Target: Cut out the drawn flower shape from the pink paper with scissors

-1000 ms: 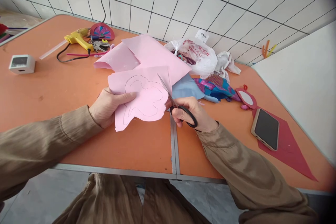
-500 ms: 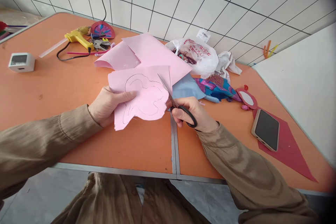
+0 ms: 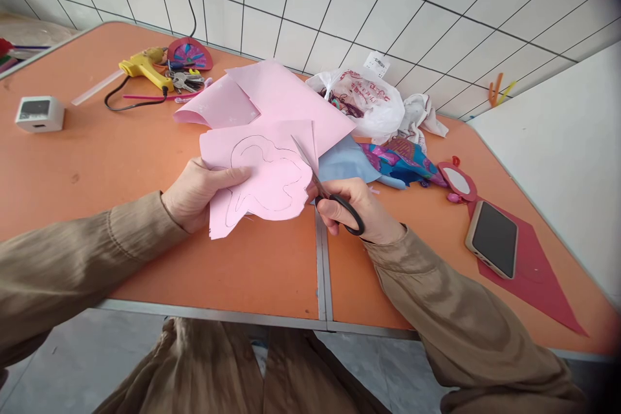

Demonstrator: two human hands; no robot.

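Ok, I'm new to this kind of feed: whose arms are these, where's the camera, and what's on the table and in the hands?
There is no machine here. The camera sits on a person's head and looks forward and down, so the two sleeved arms are that person's own. The left hand holds a pink paper sheet with a curvy outline drawn on it. The right hand has its grip on black-handled scissors, blades at the sheet's right edge. On the orange table lie more pink sheets, a yellow glue gun, keys, a small white box, a plastic bag and a phone on a red paper scrap.
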